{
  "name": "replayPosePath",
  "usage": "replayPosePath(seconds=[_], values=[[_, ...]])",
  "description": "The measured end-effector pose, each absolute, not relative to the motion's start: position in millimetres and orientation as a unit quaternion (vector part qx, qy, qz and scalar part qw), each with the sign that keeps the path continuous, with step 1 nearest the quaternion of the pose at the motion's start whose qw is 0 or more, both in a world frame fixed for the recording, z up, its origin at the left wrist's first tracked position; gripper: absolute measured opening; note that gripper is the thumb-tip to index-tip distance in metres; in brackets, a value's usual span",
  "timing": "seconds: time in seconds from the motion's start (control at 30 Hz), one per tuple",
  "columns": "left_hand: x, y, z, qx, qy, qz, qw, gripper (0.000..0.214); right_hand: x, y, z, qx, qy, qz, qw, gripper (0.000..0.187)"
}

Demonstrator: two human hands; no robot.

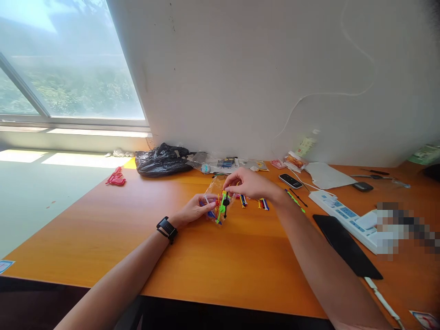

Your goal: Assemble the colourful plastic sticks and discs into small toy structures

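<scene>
My left hand point(196, 209) is closed around a clear plastic bag point(215, 183) with small coloured plastic pieces in it, held just above the wooden table. Over the bag's right side, my right hand point(245, 183) has thumb and forefinger pinched at the top of a thin black plastic piece point(226, 202) with a round middle and a pointed end. A bright green piece point(222, 206) is right beside the black one. Behind my right wrist lie short coloured sticks in small groups, one point(263, 204) near the wrist and another point(243, 200) closer to the bag.
A black plastic bag point(161, 160) and clear packaging point(227, 162) lie along the wall. Red plastic pieces point(117, 177) are at the left. To the right are green and black sticks point(294, 200), a phone-like device point(290, 180), a power strip point(343, 217) and a dark flat slab point(347, 245).
</scene>
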State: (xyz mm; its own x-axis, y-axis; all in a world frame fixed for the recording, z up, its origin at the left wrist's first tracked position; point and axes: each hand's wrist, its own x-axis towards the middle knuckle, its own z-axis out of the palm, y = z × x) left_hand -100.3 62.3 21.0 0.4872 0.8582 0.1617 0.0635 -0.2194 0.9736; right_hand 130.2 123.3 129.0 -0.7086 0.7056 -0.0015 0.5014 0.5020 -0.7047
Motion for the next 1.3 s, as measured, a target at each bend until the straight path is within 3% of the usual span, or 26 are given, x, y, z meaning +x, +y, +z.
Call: replayPosePath(seconds=[0.23, 0.47, 0.6, 0.73, 0.97, 1.13, 1.3], values=[[-100, 61, 26, 0.665, 0.336, 0.389, 0.542, 0.060, 130, 107, 145, -0.337, -0.849, 0.356, 0.199, 0.033], [-100, 60, 27, 0.641, 0.331, 0.394, 0.570, 0.055, 142, 92, 163, -0.340, -0.877, 0.288, 0.179, 0.010], [-100, 58, 30, 0.628, 0.311, 0.399, 0.591, 0.052, 139, 86, 163, -0.326, -0.895, 0.229, 0.202, 0.013], [-100, 57, 33, 0.618, 0.268, 0.399, 0.622, 0.052, 133, 85, 158, -0.268, -0.928, 0.199, 0.168, 0.013], [-99, 56, 36, 0.632, 0.274, 0.394, 0.608, 0.046, 128, 78, 162, -0.218, -0.938, 0.207, 0.172, 0.017], [-98, 57, 32, 0.629, 0.302, 0.408, 0.589, 0.044, 133, 76, 167, -0.251, -0.925, 0.187, 0.215, 0.011], [-100, 63, 21, 0.601, 0.292, 0.454, 0.590, 0.039, 142, 89, 163, -0.293, -0.917, 0.208, 0.172, 0.006]])
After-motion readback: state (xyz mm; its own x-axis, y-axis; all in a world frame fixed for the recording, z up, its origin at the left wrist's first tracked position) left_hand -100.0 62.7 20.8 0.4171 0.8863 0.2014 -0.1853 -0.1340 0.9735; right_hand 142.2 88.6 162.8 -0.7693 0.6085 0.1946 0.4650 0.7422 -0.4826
